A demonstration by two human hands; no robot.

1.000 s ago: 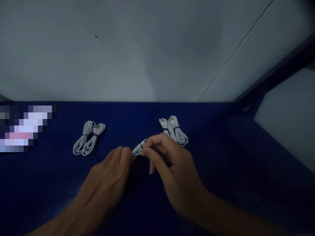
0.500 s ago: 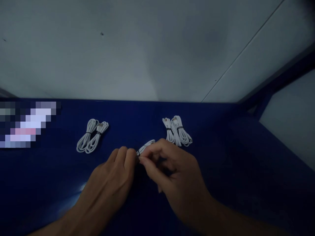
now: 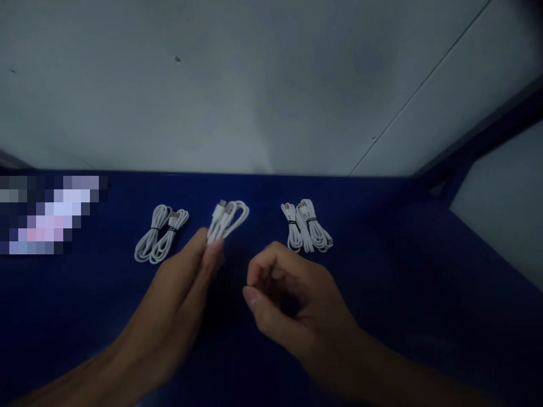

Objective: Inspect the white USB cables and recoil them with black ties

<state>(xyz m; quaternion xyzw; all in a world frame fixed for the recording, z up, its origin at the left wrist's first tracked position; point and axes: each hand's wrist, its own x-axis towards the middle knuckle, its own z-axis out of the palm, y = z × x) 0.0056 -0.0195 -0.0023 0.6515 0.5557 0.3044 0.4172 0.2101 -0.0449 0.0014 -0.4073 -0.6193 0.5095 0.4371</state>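
Observation:
My left hand is closed around a coiled white USB cable. The cable's two plugs and a loop stick up past the thumb, and its lower part is hidden in the palm. To the right, apart from the cable, my right hand has thumb and forefinger pinched together. A tiny dark bit shows at those fingertips, too small to name. Two tied white cable bundles lie just beyond my left hand. More white cable bundles, bound with black ties, rest beyond my right hand.
Everything lies on a dark blue table. A pale wall or panel rises behind its far edge. A blurred-out bright object is at the far left, and a blue frame bar slants at the right.
My left hand has turned and raised the cable, so its plugs now show. My right hand has come away from the cable, its fingertips still pinched. The other bundles stay in place.

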